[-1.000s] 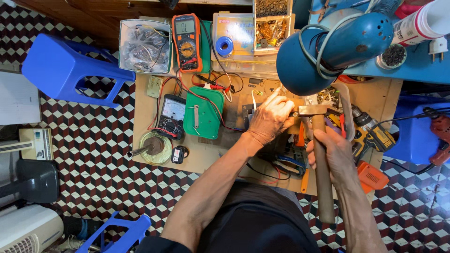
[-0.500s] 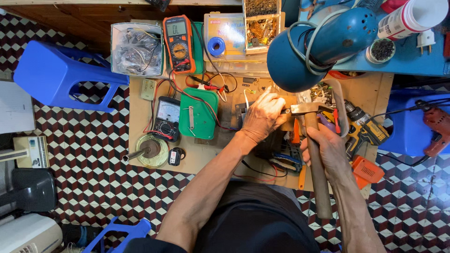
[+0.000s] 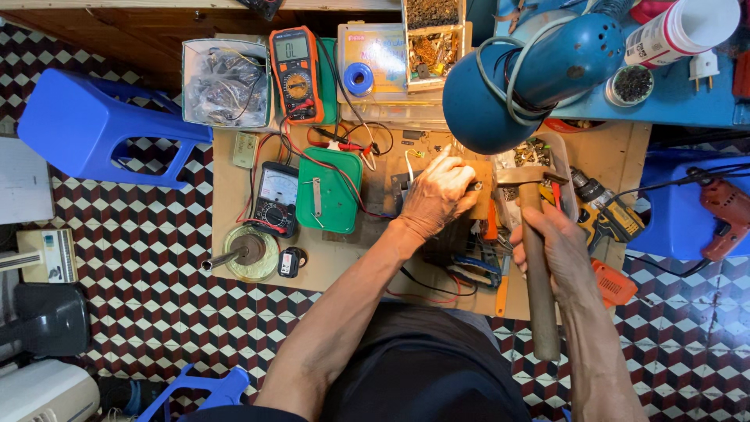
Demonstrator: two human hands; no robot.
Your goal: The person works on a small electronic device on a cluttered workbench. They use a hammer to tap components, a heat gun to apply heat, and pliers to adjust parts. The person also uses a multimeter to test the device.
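Right hand point(image 3: 556, 248) grips a long, worn wooden-handled hammer point(image 3: 536, 258).

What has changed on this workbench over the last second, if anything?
Very little. The right hand keeps its grip on the hammer, whose head stays beside the small wooden block. The left hand still presses on that block. Nothing was picked up or let go. The multimeter, green case and blue lamp lie as before; only the camera view shifted slightly.
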